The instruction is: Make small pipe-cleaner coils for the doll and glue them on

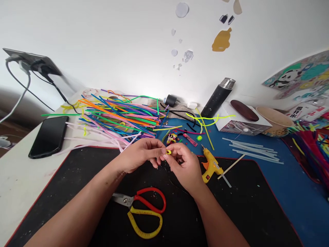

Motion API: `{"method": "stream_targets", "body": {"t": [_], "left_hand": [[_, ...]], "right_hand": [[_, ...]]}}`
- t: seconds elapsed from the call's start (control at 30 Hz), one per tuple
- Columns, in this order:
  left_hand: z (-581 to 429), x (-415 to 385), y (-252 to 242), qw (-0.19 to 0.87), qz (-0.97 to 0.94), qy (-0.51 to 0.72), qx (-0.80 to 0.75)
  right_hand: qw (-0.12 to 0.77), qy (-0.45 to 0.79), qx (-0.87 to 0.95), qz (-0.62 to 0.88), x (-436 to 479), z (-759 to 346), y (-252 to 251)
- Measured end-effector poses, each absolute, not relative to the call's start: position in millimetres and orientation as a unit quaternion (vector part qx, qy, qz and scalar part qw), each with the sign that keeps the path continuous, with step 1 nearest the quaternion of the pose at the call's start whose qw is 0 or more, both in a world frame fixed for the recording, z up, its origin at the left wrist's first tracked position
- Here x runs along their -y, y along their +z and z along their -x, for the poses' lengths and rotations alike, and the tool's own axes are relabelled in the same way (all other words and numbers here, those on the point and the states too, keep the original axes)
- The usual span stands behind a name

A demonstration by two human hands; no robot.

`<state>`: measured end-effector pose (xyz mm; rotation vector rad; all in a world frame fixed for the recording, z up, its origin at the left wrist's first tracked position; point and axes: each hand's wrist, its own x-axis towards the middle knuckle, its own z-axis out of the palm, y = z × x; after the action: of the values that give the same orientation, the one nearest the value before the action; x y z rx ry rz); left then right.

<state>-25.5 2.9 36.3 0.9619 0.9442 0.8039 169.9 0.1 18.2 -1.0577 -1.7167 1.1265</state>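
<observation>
Above the black mat, both my hands meet with their fingertips pinched around a small yellow pipe cleaner piece (168,152) that has a dark centre. My left hand (140,152) grips it from the left between thumb and forefinger. From the right, my right hand (183,163) holds its other side the same way. Fingertips hide part of the piece. Below the hands lie scissors (147,212) with one red and one yellow handle, their blades partly behind my left forearm. A yellow glue gun (211,165) rests right of my right hand. Just beyond the fingers sits a small multicoloured figure (172,137).
A pile of coloured pipe cleaners (120,113) spreads at the back left, beside a black phone (48,135). Toward the right are a black thermos (218,97), a white box (239,121), a bowl (275,120) and several glue sticks (254,150). The mat (180,212) lies in front.
</observation>
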Motion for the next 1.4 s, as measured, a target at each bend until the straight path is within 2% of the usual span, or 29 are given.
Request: {"method": "stream_targets", "body": {"t": [0.33,1.4], "left_hand": [[23.7,-1.6,39.2,0.698,-0.419,0.386,-0.433],[30.2,-3.0,40.6,0.697,-0.448,0.358,-0.43]], "right_hand": [[0.409,0.416,0.695,0.421,0.9,-170.8,13.8],[0.396,0.381,0.718,0.428,2.1,-169.7,15.7]]}}
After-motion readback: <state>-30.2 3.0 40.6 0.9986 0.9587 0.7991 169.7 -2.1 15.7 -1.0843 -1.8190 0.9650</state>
